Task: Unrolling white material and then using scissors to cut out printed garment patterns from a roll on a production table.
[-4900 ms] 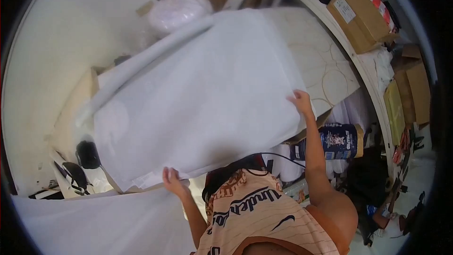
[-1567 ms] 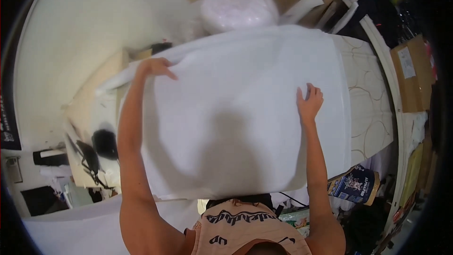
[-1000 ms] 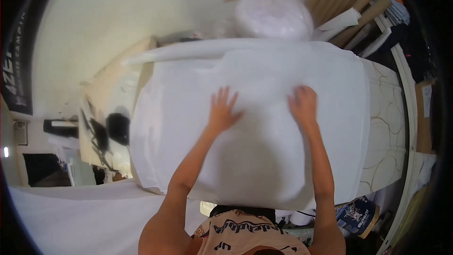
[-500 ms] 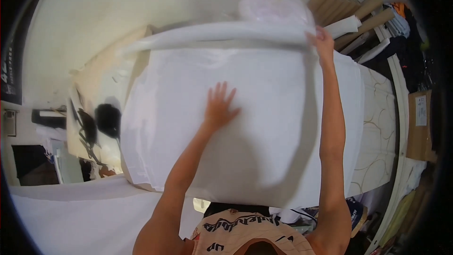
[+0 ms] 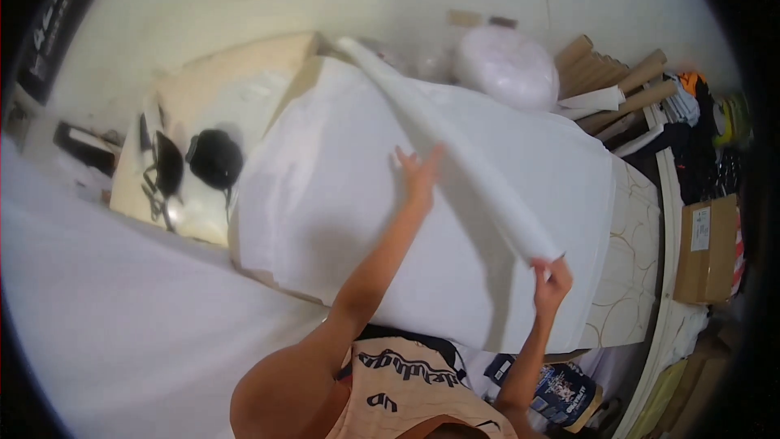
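Note:
My right hand (image 5: 552, 284) grips the near end of a long white roll (image 5: 487, 191), which lies diagonally over white sheeting (image 5: 317, 162) spread on a table with a swirl-patterned covering (image 5: 626, 276). My left hand (image 5: 418, 171) is open, its fingers spread and slightly blurred, just left of the roll's middle; I cannot tell whether its fingertips touch the roll. The roll's far end reaches the back edge of the table. Dark shadows of the roll and my arms fall on the sheeting.
Black items (image 5: 213, 158) sit on a cream board at left. A wrapped white bundle (image 5: 508, 65) and cardboard tubes (image 5: 609, 73) stand behind the table. A cardboard box (image 5: 703, 260) is at right, packages (image 5: 569, 390) lie below, and white fabric (image 5: 114, 301) drapes lower left.
The roll has swung from along the back edge to a diagonal, its right end drawn toward me by my right hand. My left hand has lifted its fingers toward the roll. The view has shifted.

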Tool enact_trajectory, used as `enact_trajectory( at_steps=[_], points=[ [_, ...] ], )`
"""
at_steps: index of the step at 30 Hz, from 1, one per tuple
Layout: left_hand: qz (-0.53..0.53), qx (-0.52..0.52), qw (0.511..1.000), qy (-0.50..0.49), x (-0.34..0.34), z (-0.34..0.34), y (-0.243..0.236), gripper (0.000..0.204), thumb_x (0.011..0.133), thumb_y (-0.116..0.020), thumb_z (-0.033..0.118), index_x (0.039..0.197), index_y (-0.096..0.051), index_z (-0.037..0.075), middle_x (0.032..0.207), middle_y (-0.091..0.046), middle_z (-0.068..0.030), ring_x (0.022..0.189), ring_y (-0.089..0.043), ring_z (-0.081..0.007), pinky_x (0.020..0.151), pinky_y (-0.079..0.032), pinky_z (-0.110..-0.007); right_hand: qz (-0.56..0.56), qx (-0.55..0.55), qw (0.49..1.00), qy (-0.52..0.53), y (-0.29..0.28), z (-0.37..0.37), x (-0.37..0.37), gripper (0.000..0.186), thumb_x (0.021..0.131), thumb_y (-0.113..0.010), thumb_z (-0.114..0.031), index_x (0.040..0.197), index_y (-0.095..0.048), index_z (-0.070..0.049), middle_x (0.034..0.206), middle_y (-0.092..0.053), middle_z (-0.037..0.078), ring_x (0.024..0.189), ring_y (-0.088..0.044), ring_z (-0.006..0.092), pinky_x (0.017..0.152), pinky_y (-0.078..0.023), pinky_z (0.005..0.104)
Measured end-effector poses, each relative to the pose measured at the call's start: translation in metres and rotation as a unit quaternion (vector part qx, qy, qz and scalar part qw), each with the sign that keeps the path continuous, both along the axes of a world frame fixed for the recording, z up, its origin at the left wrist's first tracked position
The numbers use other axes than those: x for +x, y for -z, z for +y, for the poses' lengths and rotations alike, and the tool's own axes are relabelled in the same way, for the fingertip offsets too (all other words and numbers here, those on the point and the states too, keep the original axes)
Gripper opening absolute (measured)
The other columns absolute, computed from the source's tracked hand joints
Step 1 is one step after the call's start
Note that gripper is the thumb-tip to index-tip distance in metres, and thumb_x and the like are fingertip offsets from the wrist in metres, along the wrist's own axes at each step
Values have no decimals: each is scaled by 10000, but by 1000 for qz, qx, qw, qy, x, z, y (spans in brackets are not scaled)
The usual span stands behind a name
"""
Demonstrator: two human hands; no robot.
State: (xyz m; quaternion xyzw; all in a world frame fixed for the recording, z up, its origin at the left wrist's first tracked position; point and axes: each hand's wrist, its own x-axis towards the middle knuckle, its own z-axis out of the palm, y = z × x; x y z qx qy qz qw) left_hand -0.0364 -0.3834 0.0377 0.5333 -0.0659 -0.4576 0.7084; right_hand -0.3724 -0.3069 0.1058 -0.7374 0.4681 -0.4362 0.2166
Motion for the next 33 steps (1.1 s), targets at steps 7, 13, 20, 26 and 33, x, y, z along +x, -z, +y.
enact_trajectory(
  at_steps=[7, 13, 20, 26, 33],
  points=[
    [-98, 59, 991, 73, -14, 63, 21, 1194, 831, -795, 180, 1627, 94, 185, 1584, -239, -225, 1198, -568, -336, 872, -556, -464, 15, 40, 998, 36, -24, 184, 34, 275, 712, -771, 77, 898, -821, -119, 661, -646, 59, 579, -542, 177, 542, -394, 300],
    [-270, 97, 953, 94, -31, 72, 58, 1048, 830, -754, 146, 1629, -76, 140, 1317, -562, -205, 992, -646, -301, 829, -563, -417, -58, 73, 995, 44, -40, 265, 35, 164, 754, -773, 44, 853, -809, -81, 669, -655, 55, 587, -558, 146, 561, -392, 277],
    [-399, 112, 898, 148, -40, 60, 80, 704, 886, -695, 196, 1505, -400, 41, 1137, -704, -222, 983, -690, -367, 904, -544, -443, -198, 192, 923, 267, 19, 331, -45, 244, 924, -692, -39, 1160, -739, -80, 1089, -715, 94, 916, -663, 155, 785, -496, 247],
    [-415, -89, 878, 219, -32, 86, -47, 874, 898, -506, 62, 1630, -32, 112, 731, -681, -173, 568, -694, -308, 551, -622, -418, -480, 64, 870, 97, -13, 271, -41, 857, 891, -777, -251, 1600, -312, -130, 1626, -318, 154, 1442, -391, 308, 1189, -308, 443],
    [-443, -147, 861, 203, 19, 129, -146, 750, 898, -486, 94, 1612, -258, 121, 714, -686, -187, 559, -687, -294, 603, -602, -425, 216, -28, 959, 179, 9, 239, 32, 277, 796, -823, -136, 1040, -750, -26, 1571, -362, 287, 1413, -409, 449, 1140, -373, 477]
  ],
)
